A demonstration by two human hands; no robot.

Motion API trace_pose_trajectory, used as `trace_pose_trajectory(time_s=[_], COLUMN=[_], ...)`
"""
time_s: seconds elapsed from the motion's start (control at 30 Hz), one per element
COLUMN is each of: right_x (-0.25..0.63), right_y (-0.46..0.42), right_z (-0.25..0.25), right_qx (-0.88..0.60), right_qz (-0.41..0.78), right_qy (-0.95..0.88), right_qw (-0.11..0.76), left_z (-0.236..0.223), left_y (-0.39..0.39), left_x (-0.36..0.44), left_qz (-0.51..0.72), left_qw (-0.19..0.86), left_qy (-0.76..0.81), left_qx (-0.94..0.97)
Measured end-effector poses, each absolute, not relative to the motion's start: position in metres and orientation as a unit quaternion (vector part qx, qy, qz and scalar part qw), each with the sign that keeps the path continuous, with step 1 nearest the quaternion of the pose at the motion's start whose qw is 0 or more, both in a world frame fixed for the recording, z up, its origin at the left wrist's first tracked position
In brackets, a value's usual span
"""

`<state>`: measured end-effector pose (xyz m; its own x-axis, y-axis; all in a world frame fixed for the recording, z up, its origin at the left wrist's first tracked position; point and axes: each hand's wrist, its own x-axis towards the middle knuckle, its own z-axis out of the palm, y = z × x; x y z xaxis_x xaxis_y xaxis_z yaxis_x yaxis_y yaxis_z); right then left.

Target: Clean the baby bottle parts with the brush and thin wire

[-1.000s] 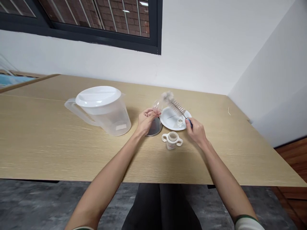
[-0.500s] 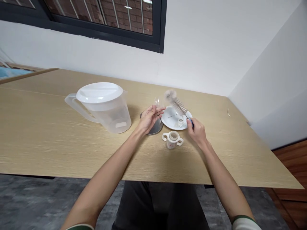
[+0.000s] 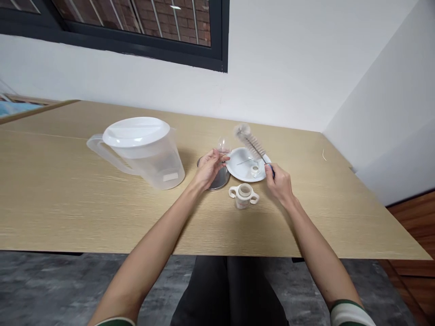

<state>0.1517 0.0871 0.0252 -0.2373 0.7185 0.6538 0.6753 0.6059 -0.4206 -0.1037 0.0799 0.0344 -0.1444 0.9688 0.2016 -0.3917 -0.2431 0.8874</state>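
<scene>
My right hand [image 3: 280, 183] grips the dark blue handle of a bottle brush [image 3: 254, 145], its pale bristles slanting up to the left above a white plate [image 3: 236, 173]. My left hand [image 3: 209, 170] has its fingers closed on a clear domed cap [image 3: 223, 146], over a metal container [image 3: 221, 179] that the hand partly hides. On the plate lie a small clear ring-shaped part [image 3: 254, 170] and a thin rod [image 3: 244, 161]. Between my forearms a small two-handled baby bottle [image 3: 243, 200] stands upright without a lid.
To the left stands a large translucent pitcher [image 3: 146, 158] with a white lid. A thin bent white piece [image 3: 324, 155] lies at the right of the wooden table [image 3: 102, 217]. Behind are the wall and a dark-framed window [image 3: 217, 59].
The brush has tilted slightly and looks less blurred, still in my right hand. The left hand stays on the cap with its fingers drawn in slightly. The view has shifted a little.
</scene>
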Motion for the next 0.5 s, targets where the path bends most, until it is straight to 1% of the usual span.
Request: trace_pose_trajectory(time_s=[0.13,0.23,0.33,0.43,0.5], right_x=[0.154,0.154,0.156,0.163,0.165], right_y=[0.085,0.084,0.088,0.093,0.093], right_z=[0.027,0.028,0.029,0.03,0.031], right_qx=[-0.421,-0.395,-0.426,-0.472,-0.465], right_qz=[0.037,0.035,0.021,0.015,0.022], right_qy=[-0.78,-0.812,-0.81,-0.774,-0.77], right_qw=[0.462,0.428,0.403,0.422,0.437], left_z=[0.034,0.033,0.031,0.029,0.027], left_y=[0.08,0.081,0.082,0.082,0.082], left_x=[-0.102,-0.101,-0.103,-0.105,-0.105], left_qz=[0.677,0.689,0.701,0.701,0.696], left_qw=[0.492,0.458,0.395,0.308,0.263], left_qy=[0.362,0.369,0.387,0.428,0.446], left_qx=[0.411,0.423,0.45,0.48,0.498])
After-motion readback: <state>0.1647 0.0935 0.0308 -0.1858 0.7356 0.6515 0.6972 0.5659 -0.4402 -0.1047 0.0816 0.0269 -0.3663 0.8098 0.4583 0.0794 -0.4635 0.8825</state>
